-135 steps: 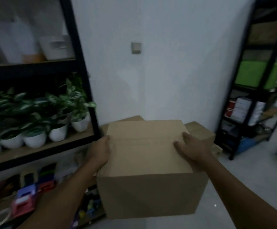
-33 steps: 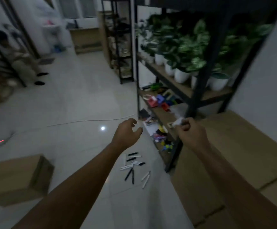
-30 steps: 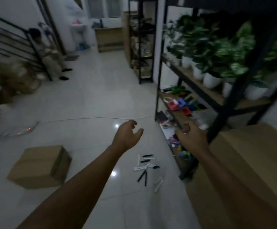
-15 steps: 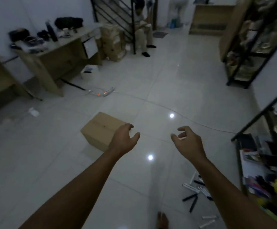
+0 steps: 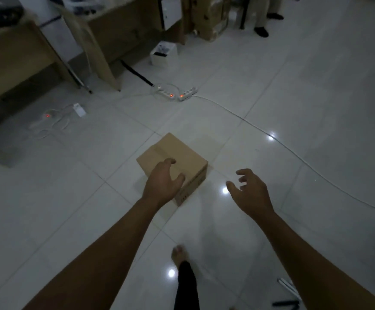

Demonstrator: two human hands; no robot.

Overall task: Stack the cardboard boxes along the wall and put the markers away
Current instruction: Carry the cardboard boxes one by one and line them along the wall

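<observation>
White tiled floor (image 5: 305,90) fills most of frame. Wooden desk (image 5: 14,52) upper left. Closed cardboard box (image 5: 177,151) sits on the floor at centre, well apart from the desk. Left hand (image 5: 163,182) over the box's near corner, fingers loosely spread, gripping nothing; contact unclear. Right hand (image 5: 250,191) right of box, above bare tile, fingers relaxed, empty. Two lit power strips (image 5: 175,95) above centre. Markers (image 5: 288,287) at lower right edge.

Dim room, ceiling-light glare spots on glossy floor (image 5: 271,97), soft blur, wide-angle bend at edges
</observation>
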